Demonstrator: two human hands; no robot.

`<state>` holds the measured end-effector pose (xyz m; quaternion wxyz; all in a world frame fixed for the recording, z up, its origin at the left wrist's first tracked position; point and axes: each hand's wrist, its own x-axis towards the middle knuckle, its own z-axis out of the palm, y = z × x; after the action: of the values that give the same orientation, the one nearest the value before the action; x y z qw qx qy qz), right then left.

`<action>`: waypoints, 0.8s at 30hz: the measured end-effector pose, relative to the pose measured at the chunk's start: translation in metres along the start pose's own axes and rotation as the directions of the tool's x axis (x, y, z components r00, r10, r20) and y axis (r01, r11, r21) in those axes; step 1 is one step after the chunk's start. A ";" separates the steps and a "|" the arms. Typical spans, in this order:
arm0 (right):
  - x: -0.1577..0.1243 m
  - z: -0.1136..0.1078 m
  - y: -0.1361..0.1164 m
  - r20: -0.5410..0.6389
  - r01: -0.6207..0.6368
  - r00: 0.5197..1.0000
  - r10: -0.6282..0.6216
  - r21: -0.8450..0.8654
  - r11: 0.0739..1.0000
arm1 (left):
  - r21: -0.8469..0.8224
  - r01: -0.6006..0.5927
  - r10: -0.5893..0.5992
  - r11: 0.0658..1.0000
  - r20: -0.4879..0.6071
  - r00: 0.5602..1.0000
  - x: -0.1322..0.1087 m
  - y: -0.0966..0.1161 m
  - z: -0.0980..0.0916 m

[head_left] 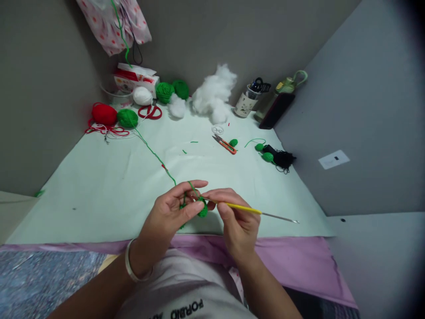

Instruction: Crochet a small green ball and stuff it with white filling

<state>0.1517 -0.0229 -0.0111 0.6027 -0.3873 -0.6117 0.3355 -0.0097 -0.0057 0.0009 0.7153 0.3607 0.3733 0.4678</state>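
Note:
My left hand [175, 206] pinches a small green crochet piece [202, 210] between thumb and fingers, above the table's near edge. Green yarn [153, 153] runs from the green ball [127, 118] at the back left down to this hand and passes over its raised index finger. In my right hand [237, 217] is a crochet hook [244, 208] with a yellow grip, held like a pen. One metal end points left into the green piece; the other sticks out to the right. The fingers hide the exact spot where the hook's tip meets the stitches.
Behind my hands lie orange thread snips [225, 145] and a small green crocheted piece [233, 142]. Further green pieces [267, 157] rest by black yarn [283, 158] at right. Red scissors [150, 112], a red yarn ball [104, 114], white stuffing [214, 95] and a pen cup [246, 102] stand along the back.

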 end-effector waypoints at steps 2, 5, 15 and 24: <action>-0.005 -0.001 0.000 0.038 0.083 0.996 -0.077 -0.168 0.982 | -0.020 -0.023 0.023 1.000 -0.047 0.999 0.000 -0.002 0.001; -0.009 -0.003 0.000 0.128 0.228 0.973 -0.194 -0.348 0.910 | -0.164 0.078 -0.082 0.983 -0.018 0.996 0.001 -0.002 0.002; 0.004 -0.003 0.002 -0.068 -0.073 0.994 0.086 0.178 0.981 | -0.188 0.130 -0.111 0.974 0.106 0.988 0.004 0.006 -0.002; 0.004 0.000 0.007 -0.064 -0.159 0.982 0.179 0.248 0.956 | -0.179 0.131 -0.110 0.975 0.124 0.986 0.002 0.003 0.002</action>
<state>0.1526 -0.0160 -0.0151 0.6401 -0.3757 -0.5045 0.4412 -0.0083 -0.0036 0.0043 0.7931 0.2948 0.3078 0.4352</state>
